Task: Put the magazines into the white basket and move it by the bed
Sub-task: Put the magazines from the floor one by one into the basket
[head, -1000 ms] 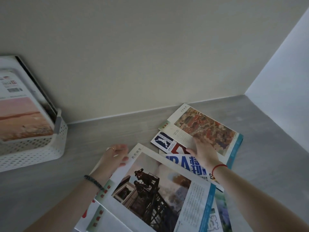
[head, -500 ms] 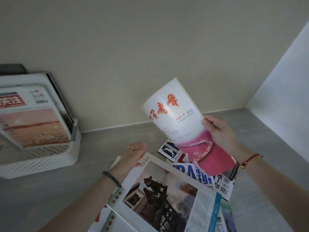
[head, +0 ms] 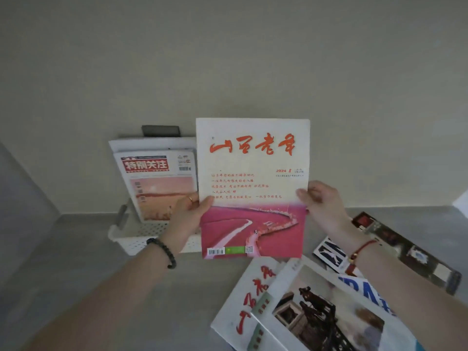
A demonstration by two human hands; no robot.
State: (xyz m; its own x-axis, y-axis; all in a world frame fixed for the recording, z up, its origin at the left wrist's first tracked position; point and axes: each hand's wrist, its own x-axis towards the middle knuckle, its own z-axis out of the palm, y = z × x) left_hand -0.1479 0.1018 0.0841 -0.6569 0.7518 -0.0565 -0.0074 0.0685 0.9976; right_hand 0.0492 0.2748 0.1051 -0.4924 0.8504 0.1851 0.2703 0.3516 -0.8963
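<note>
Held magazine: a pink-and-white magazine (head: 253,188) is upright in the air, cover toward the camera, just in front of the white basket (head: 141,240) — squared up, I judge, so it can drop in on its edge behind the others.
Left hand: the left hand (head: 188,219) is clamped on the magazine's left edge, thumb on the cover, fingers behind.
Right hand: the right hand (head: 321,202) pinches the right edge the same way; two grips keep the thin cover flat rather than curling.
Basket: stands to the far left against the wall, already holding standing magazines, a red-titled one (head: 157,183) in front, leaning back.
Loose pile: more magazines (head: 311,307) lie overlapping at the near right — not yet put away.
Surface: grey wood-grain floor (head: 76,262), bare to the left of the pile.
Room: plain cream wall (head: 228,59) behind; no bed in view.
</note>
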